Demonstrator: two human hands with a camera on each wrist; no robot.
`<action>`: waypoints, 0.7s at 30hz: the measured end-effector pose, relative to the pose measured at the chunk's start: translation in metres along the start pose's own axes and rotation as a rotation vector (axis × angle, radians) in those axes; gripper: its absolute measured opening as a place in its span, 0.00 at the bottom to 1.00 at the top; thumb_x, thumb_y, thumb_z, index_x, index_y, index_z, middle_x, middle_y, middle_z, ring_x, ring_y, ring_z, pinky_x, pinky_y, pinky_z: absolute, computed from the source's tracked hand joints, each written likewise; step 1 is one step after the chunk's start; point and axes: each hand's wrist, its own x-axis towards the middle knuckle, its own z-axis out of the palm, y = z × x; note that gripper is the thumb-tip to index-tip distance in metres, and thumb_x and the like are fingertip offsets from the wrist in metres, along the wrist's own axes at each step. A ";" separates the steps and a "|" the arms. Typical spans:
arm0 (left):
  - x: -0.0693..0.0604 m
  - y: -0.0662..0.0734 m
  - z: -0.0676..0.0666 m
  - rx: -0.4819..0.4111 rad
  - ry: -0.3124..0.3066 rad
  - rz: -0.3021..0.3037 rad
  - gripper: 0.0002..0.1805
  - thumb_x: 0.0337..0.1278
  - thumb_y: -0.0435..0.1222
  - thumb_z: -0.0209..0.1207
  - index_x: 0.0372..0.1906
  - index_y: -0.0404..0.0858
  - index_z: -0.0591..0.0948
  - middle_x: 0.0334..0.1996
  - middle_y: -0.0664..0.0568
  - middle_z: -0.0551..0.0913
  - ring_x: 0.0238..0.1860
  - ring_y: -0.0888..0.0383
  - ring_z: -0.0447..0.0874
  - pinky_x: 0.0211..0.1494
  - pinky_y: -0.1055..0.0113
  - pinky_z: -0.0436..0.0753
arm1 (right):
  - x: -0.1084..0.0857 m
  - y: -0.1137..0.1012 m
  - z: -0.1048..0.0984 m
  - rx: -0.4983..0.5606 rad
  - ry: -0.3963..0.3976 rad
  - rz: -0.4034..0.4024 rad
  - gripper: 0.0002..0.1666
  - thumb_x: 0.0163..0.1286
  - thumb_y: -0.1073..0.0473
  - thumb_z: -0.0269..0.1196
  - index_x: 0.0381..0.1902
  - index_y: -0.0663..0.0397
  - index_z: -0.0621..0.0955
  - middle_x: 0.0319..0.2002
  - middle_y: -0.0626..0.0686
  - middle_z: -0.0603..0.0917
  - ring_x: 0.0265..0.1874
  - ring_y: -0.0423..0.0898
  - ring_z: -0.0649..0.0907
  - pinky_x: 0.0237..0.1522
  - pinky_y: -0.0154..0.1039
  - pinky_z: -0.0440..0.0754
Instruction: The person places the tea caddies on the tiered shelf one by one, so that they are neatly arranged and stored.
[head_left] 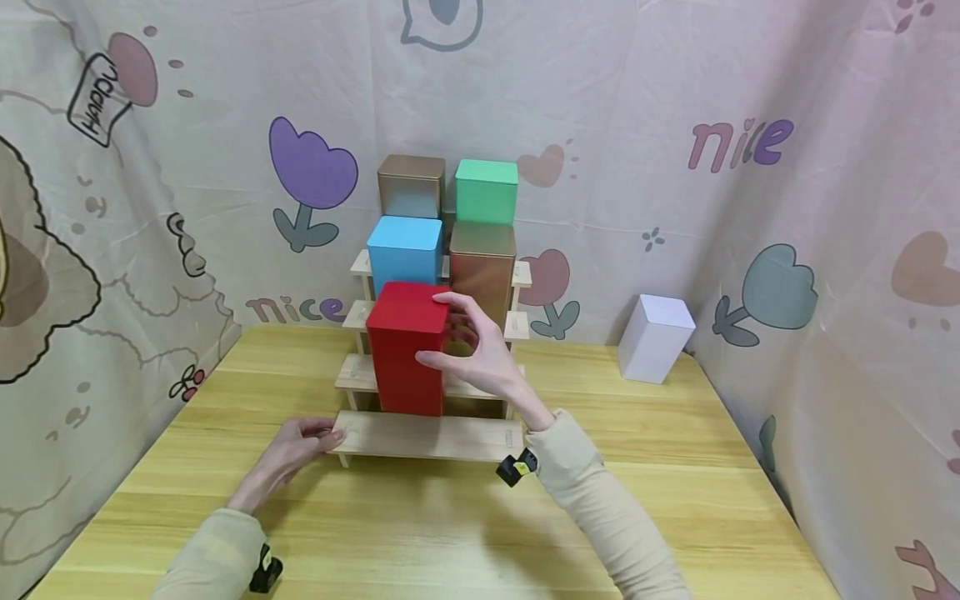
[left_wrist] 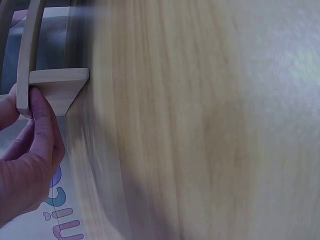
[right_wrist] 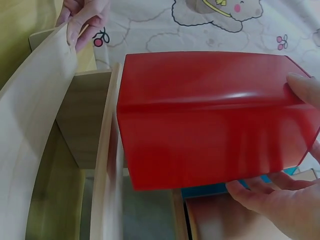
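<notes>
A stepped wooden rack (head_left: 427,435) stands on the table, with its tiers rising toward the back. My right hand (head_left: 483,354) grips a red box (head_left: 408,358) by its right side near the top, thumb in front and fingers behind. The box stands almost upright at the second tier from the front; whether it touches the board I cannot tell. My left hand (head_left: 296,450) pinches the left end of the lowest board, and the left wrist view shows thumb and fingers on the board end (left_wrist: 23,95). Behind the red box are a blue box (head_left: 405,246) and a brown box (head_left: 483,258).
At the top of the rack stand another brown box (head_left: 411,185) and a green box (head_left: 486,192). A white box (head_left: 656,337) is on the table at the back right. Patterned cloth (head_left: 600,100) hangs behind the wooden table (head_left: 637,467) and along its sides.
</notes>
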 end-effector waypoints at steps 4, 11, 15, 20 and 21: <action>0.001 -0.002 0.000 0.002 0.000 0.003 0.29 0.70 0.32 0.57 0.65 0.13 0.65 0.52 0.33 0.84 0.42 0.66 0.82 0.47 0.71 0.86 | 0.002 0.002 0.003 0.000 -0.004 -0.007 0.43 0.56 0.59 0.74 0.68 0.38 0.69 0.63 0.50 0.75 0.60 0.55 0.76 0.64 0.62 0.78; 0.001 -0.002 0.000 0.010 -0.001 0.015 0.29 0.69 0.32 0.58 0.64 0.13 0.66 0.53 0.31 0.83 0.43 0.66 0.83 0.47 0.71 0.86 | 0.003 0.003 0.008 0.008 -0.011 -0.014 0.44 0.55 0.61 0.74 0.68 0.40 0.69 0.63 0.53 0.75 0.60 0.55 0.77 0.62 0.62 0.80; 0.000 0.000 0.001 0.011 0.004 0.006 0.29 0.69 0.32 0.58 0.64 0.13 0.66 0.53 0.31 0.83 0.42 0.65 0.83 0.47 0.71 0.86 | 0.005 0.005 0.011 0.002 -0.009 -0.015 0.43 0.56 0.60 0.74 0.68 0.40 0.69 0.62 0.53 0.75 0.59 0.55 0.77 0.61 0.60 0.82; 0.000 0.001 0.002 -0.012 0.011 -0.011 0.30 0.70 0.31 0.57 0.65 0.12 0.64 0.54 0.28 0.81 0.43 0.64 0.83 0.48 0.72 0.87 | 0.006 0.009 0.013 -0.018 -0.010 -0.013 0.43 0.56 0.59 0.74 0.68 0.40 0.69 0.63 0.52 0.75 0.60 0.55 0.77 0.61 0.57 0.82; 0.000 0.001 0.002 -0.012 0.010 -0.010 0.30 0.70 0.31 0.57 0.65 0.12 0.64 0.54 0.27 0.80 0.43 0.64 0.83 0.48 0.72 0.87 | 0.006 0.010 0.014 -0.017 -0.010 -0.012 0.43 0.56 0.59 0.74 0.68 0.40 0.69 0.63 0.52 0.75 0.60 0.56 0.77 0.61 0.57 0.82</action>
